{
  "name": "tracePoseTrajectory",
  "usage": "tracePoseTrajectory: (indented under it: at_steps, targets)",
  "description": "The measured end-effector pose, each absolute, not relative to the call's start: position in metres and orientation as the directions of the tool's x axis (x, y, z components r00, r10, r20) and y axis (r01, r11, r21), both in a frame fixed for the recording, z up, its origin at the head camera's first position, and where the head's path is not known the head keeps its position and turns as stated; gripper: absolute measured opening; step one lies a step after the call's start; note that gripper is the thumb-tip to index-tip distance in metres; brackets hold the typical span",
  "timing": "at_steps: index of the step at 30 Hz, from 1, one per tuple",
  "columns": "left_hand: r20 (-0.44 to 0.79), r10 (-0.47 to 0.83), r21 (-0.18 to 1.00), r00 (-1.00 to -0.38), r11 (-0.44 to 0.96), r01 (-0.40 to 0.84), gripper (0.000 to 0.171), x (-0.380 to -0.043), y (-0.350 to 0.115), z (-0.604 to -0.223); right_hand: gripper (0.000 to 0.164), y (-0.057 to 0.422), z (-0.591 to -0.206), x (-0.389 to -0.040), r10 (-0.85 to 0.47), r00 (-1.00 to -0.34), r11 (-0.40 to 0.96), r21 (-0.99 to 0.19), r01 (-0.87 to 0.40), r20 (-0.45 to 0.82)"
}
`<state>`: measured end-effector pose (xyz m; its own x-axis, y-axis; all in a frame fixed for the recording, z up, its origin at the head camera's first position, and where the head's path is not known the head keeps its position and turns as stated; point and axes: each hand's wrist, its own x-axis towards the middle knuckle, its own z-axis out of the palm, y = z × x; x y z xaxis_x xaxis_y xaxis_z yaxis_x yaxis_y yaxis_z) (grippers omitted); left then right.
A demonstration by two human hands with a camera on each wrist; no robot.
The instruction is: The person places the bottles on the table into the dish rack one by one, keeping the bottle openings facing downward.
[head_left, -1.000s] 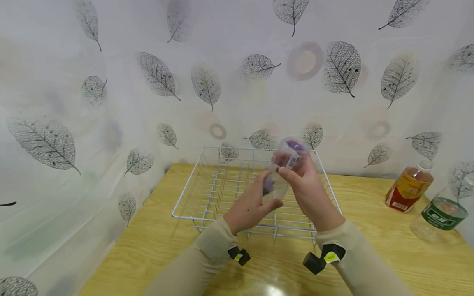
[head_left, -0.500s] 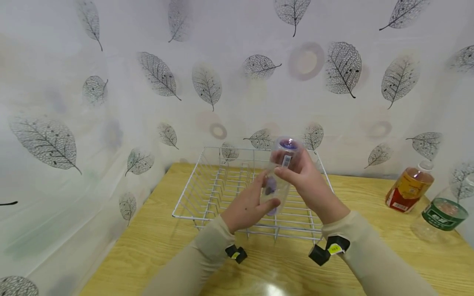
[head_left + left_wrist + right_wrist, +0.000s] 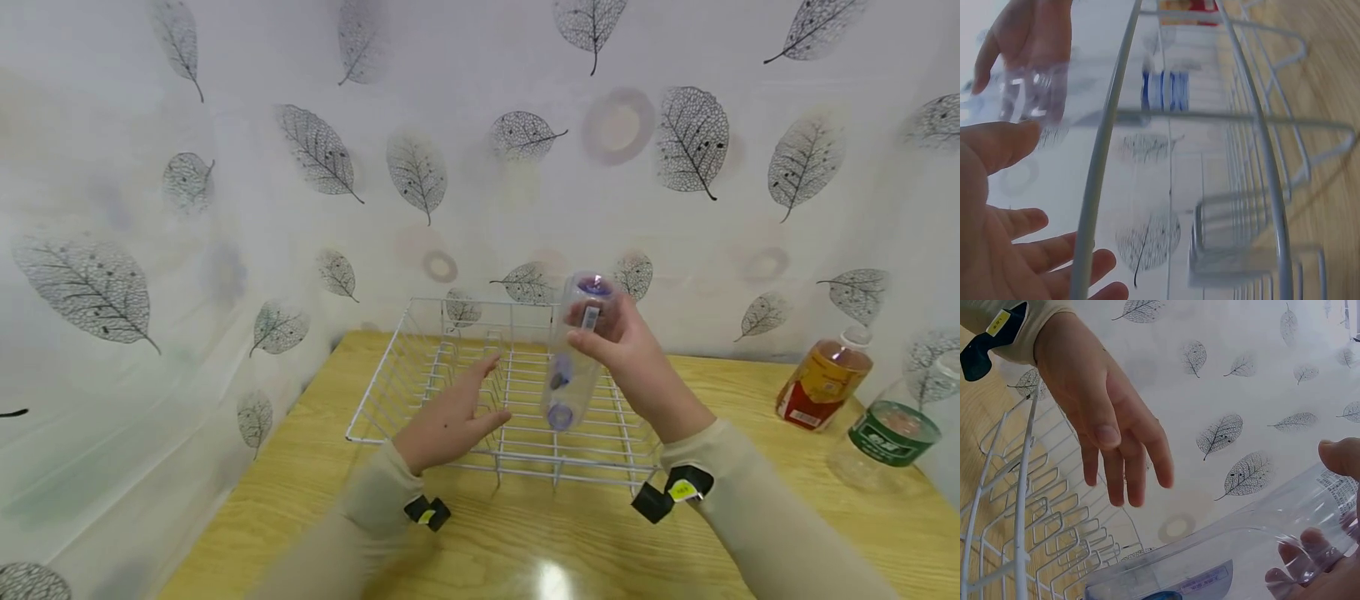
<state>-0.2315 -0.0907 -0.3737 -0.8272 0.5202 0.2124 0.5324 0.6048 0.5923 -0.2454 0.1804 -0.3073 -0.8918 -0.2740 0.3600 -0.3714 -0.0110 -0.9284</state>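
My right hand (image 3: pixel 630 358) grips a clear plastic bottle (image 3: pixel 577 350) near its upper end, thumb across a small barcode sticker (image 3: pixel 590 318). The bottle leans over the right part of a white wire rack (image 3: pixel 525 458), purple showing at both ends. A ridged blue cap (image 3: pixel 1165 90) shows at its lower end in the left wrist view. My left hand (image 3: pixel 447 421) is over the rack's left part, fingers spread and apart from the bottle. In the right wrist view the left hand (image 3: pixel 1107 419) hangs above the wire prongs (image 3: pixel 1054 519) with nothing in it.
A bottle of amber drink with a red and yellow label (image 3: pixel 823 379) stands on the wooden table (image 3: pixel 315 517) at the right. Beside it is a clear bottle with a green label (image 3: pixel 892 433). A leaf-patterned sheet (image 3: pixel 465 208) hangs behind and at the left.
My left hand has let go of the bottle and moved left, fingers spreading. The right hand still holds the bottle, now a little further right.
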Motion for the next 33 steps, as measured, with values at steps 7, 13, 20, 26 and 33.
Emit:
tracePoseTrajectory:
  at_steps: [7,13,20,26,33]
  targets:
    - [0.205,0.464,0.564,-0.862,0.663,0.492,0.081,-0.232,-0.135,-0.37,0.061,0.191,-0.308,-0.257,-0.242,-0.897,0.021,-0.922,-0.387,0.371]
    - [0.207,0.383,0.542,-0.9,0.721,0.432,0.082,-0.235,-0.17,-0.375,0.062,0.2,-0.305,-0.267,-0.2,-0.923,0.112,-0.928,-0.354,0.328]
    - [0.203,0.307,0.577,-0.93,0.73,0.367,0.083,-0.24,-0.206,-0.385,0.067,0.207,-0.299,-0.279,-0.147,-0.946,0.183,-0.932,-0.313,0.288]
    - [0.13,0.237,0.67,-0.963,0.694,0.262,0.079,-0.246,-0.229,-0.396,0.076,0.212,-0.295,-0.292,-0.115,-0.96,0.227,-0.934,-0.277,0.257]
    - [0.03,0.249,0.828,-0.968,0.536,0.164,0.075,-0.248,-0.24,-0.405,0.084,0.211,-0.297,-0.313,-0.1,-0.963,0.28,-0.921,-0.27,0.252]
